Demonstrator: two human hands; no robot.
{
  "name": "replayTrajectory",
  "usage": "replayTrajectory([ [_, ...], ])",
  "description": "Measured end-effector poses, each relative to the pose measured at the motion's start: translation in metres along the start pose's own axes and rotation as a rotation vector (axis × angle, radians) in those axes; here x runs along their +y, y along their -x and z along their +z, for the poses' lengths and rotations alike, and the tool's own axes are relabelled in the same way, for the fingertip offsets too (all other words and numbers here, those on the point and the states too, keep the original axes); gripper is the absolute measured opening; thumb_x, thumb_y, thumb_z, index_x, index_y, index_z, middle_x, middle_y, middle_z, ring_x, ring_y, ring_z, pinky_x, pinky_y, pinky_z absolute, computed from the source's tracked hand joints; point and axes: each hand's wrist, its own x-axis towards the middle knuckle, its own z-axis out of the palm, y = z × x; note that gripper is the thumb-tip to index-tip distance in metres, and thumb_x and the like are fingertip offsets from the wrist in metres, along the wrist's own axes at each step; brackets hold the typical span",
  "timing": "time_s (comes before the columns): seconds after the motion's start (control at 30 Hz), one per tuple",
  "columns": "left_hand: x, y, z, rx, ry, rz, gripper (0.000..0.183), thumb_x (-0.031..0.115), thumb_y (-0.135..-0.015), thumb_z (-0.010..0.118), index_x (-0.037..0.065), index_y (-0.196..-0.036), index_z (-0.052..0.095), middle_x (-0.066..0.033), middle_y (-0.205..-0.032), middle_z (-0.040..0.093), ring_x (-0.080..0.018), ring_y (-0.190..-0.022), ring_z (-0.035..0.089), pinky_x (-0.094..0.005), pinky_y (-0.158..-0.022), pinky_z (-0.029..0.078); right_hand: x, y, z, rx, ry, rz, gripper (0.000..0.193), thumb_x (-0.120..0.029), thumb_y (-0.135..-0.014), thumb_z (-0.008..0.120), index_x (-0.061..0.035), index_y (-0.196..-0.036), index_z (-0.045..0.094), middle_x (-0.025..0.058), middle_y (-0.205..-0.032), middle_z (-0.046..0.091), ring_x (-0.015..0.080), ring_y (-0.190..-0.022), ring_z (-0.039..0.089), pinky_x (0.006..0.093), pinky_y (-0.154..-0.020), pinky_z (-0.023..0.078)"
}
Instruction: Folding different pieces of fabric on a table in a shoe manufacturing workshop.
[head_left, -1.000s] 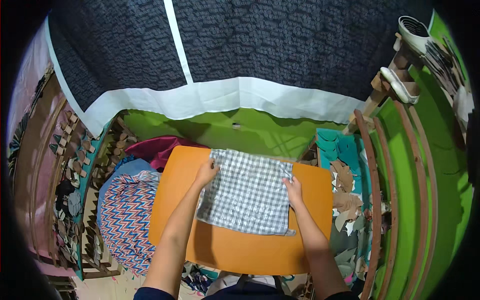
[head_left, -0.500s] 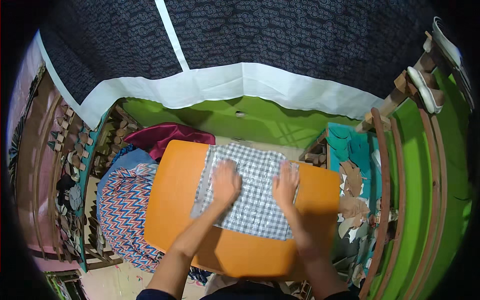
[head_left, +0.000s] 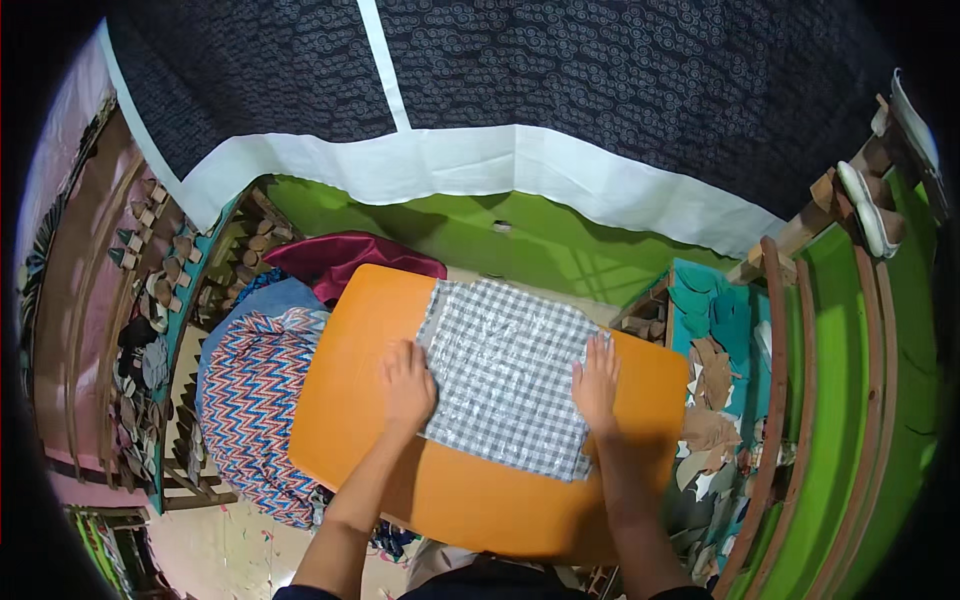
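We see a gray-and-white checked cloth (head_left: 505, 380) lying spread out, slightly askew, on the orange surface (head_left: 350, 400), its face showing shiny patches. The left hand (head_left: 408, 385) is at the cloth's left edge, back up, with its fingers pointing away from the body and somewhat bent; we cannot tell whether its grip pinches the edge or only rests beside it. The right hand (head_left: 597, 385) lies over the right edge with its fingers stretched out, so we find that grip apart and clamped on nothing. To the left of the surface we see a bundle of zigzag fabric (head_left: 260, 400) in red, blue and white, and behind the surface's far left corner a maroon cloth (head_left: 360, 258). To the right we make out teal pieces (head_left: 710, 300) and brown scraps (head_left: 710, 430) beside curved wooden rails (head_left: 772, 400). Ahead of us hangs a dark patterned curtain (head_left: 620, 80) with a white border (head_left: 440, 160), and at the upper right we spot a pale shoe (head_left: 868, 210).
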Motion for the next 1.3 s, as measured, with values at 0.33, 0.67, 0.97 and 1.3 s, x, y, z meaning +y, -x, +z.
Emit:
replayTrajectory([
  [0.33, 0.075, 0.114, -0.010, -0.330, 0.259, 0.540, 0.048, 0.046, -0.085, 0.038, 0.027, -0.130, 0.034, -0.0025, -0.140, 0.024, -0.0286, -0.128, 0.021, -0.0623, -0.097, 0.008, 0.005, -0.029, -0.001, -0.083, 0.010, -0.303, 0.039, -0.015, -0.082, 0.047, -0.0137, -0.121, 0.047, 0.0088, -0.126, 0.044, 0.0276, -0.116, 0.040, 0.0418, -0.096, 0.030],
  [0.67, -0.006, 0.095, -0.017, -0.199, 0.156, 0.648, 0.042, 0.035, -0.081, 0.045, 0.019, -0.120, 0.047, -0.0055, -0.136, 0.033, -0.0282, -0.125, 0.029, -0.0621, -0.095, 0.016, 0.011, 0.016, -0.011, 0.000, -0.026, -0.109, 0.042, -0.004, -0.076, 0.052, -0.0079, -0.118, 0.048, 0.0127, -0.123, 0.045, 0.0296, -0.113, 0.042, 0.0387, -0.095, 0.032],
  [0.97, 0.014, 0.099, -0.018, -0.081, 0.150, 0.767, 0.033, 0.020, -0.077, 0.053, 0.002, -0.105, 0.054, -0.0092, -0.119, 0.049, -0.0244, -0.104, 0.048, -0.0383, -0.082, 0.040, 0.022, 0.002, -0.006, -0.029, -0.635, 0.414, 0.059, -0.005, -0.067, 0.057, 0.0021, -0.122, 0.037, 0.0224, -0.116, 0.045, 0.0321, -0.108, 0.044, 0.0360, -0.092, 0.034],
  [1.3, -0.107, 0.061, -0.052, 0.054, -0.088, 0.775, 0.032, 0.018, -0.075, 0.050, 0.008, -0.104, 0.056, -0.0090, -0.121, 0.046, -0.0226, -0.111, 0.043, -0.0380, -0.093, 0.034, -0.010, 0.093, -0.038, -0.851, -0.510, 0.509, 0.035, -0.005, -0.068, 0.055, 0.0012, -0.101, 0.048, 0.0131, -0.068, 0.056, 0.0225, -0.048, 0.052, 0.0365, -0.048, 0.045],
])
